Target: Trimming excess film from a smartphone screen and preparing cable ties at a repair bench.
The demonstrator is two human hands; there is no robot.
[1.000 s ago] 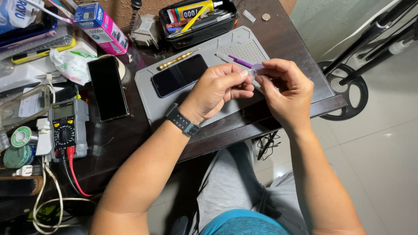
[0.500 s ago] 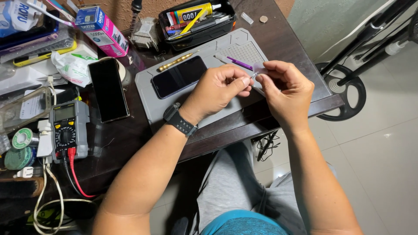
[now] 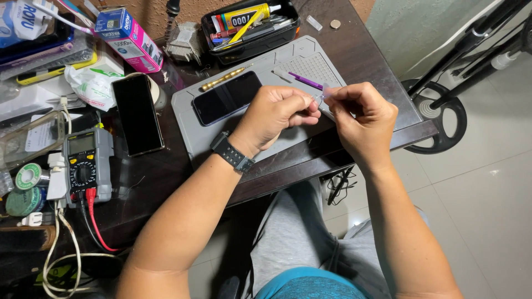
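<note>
Both hands meet over the grey work mat (image 3: 194,133). My left hand (image 3: 277,113), with a black watch on the wrist, and my right hand (image 3: 363,119) pinch a small clear plastic piece (image 3: 321,95) between their fingertips. A dark phone (image 3: 227,98) lies face up on the mat to the left of the hands, with a brass-coloured screwdriver (image 3: 224,77) just behind it. A purple tool (image 3: 305,81) lies on the mat right behind the fingers.
A second black phone (image 3: 137,114) lies left of the mat. A multimeter (image 3: 82,163) with red and black leads sits at the left. A black tray of glue tubes and tools (image 3: 249,22) and a pink box (image 3: 128,39) stand at the back. A black stand base (image 3: 438,119) is on the floor.
The two hands have stayed together over the mat, with only small finger movements on the clear piece. Nothing else on the desk has moved.
</note>
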